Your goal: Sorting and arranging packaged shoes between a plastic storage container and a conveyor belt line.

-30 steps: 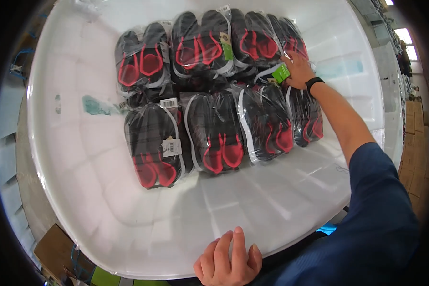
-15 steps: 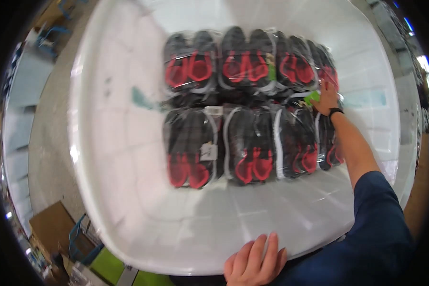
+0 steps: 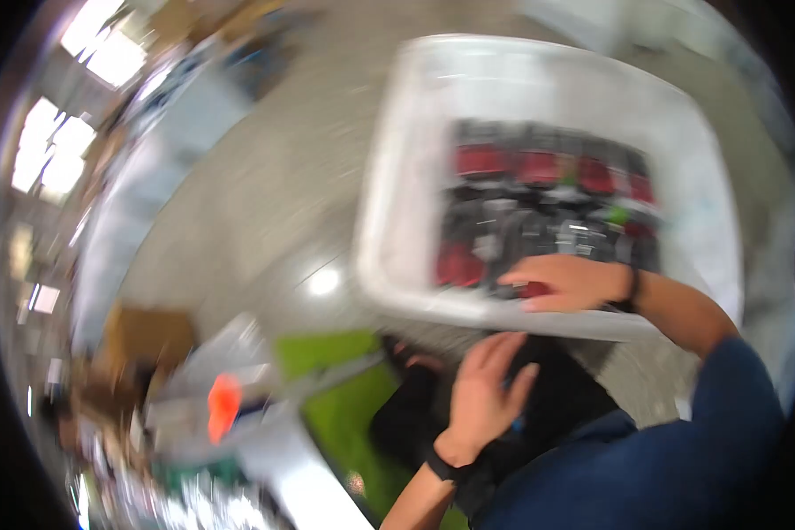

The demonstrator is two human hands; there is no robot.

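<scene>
over the near edge of a white tub [image 3: 389, 221], the right hand [image 3: 565, 281] lies flat, fingers extended, grasping nothing, on bagged black-and-red shoes [image 3: 539, 212] packed in rows inside. below the tub rim, the left hand [image 3: 484, 389] spreads open, released, against a dark garment [image 3: 556, 397]. motion blur hides finer detail; a green surface [image 3: 336, 389] lies lower left.
</scene>
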